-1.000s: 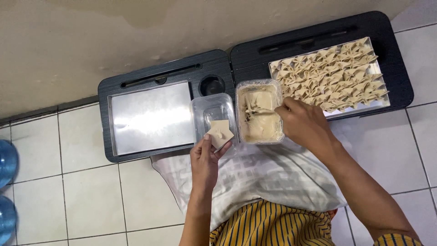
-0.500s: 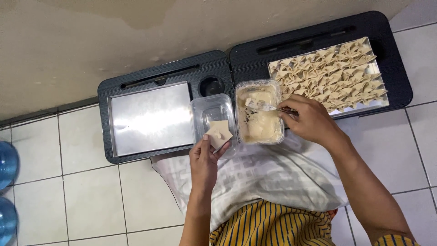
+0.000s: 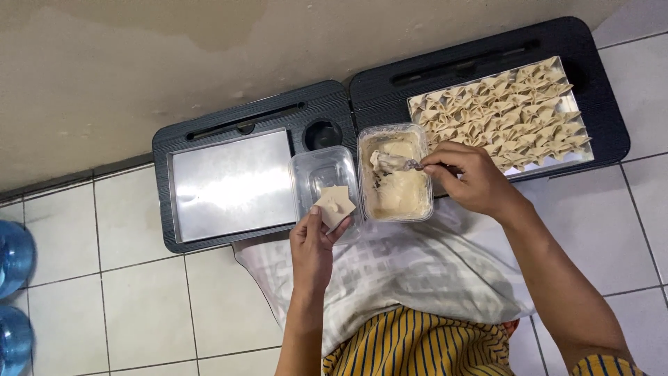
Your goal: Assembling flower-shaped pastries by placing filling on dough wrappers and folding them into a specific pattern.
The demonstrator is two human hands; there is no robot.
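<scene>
A white cloth (image 3: 390, 278) covers the lap above white floor tiles (image 3: 139, 306). The left hand (image 3: 313, 247) lies palm-up, fingers cradling a square wrapper (image 3: 335, 205). The right hand (image 3: 467, 182) pinches a spoon (image 3: 393, 162) over the filling tub (image 3: 394, 174). Beyond, two black tabletops (image 3: 236, 118) meet the wall.

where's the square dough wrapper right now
In the head view, the square dough wrapper lies on the left hand, over the clear empty container, just left of the filling tub.
</scene>
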